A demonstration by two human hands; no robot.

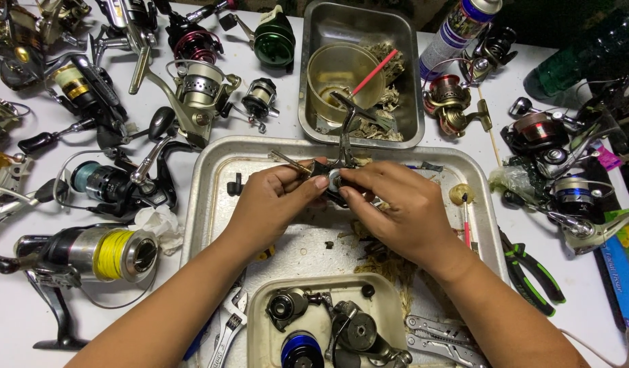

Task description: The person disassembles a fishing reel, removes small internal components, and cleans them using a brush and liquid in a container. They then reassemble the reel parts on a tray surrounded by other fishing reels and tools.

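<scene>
I see a white table [587, 300] crowded with fishing reels, and at its centre a large metal tray [209, 184] over which both of my hands work. At twelve o'clock from that tray sits a smaller steel pan [413, 82] holding a cloudy plastic cup [335, 68] with a red-handled brush [374, 71] leaning in it. At six o'clock a shallow cream tub [260, 327] carries loose reel parts and a blue spool [302, 347].

My left hand [270, 204] is closed around one side of a dark reel body [331, 174], thumb and fingers pinching it. My right hand [400, 208] is curled on the other side, fingertips pressed to the same piece, so the two hands nearly touch. The reel body sits just above the tray's middle, toward its far edge, with its metal arm rising toward twelve o'clock.

At nine o'clock lies a reel with yellow line [113, 255], beside a crumpled tissue [154, 221]. At four o'clock rest green-handled pliers [532, 272]. At one o'clock stands a spray can [457, 27]. A folding multi-tool [440, 337] lies at five o'clock, and an adjustable wrench [227, 327] at seven.
</scene>
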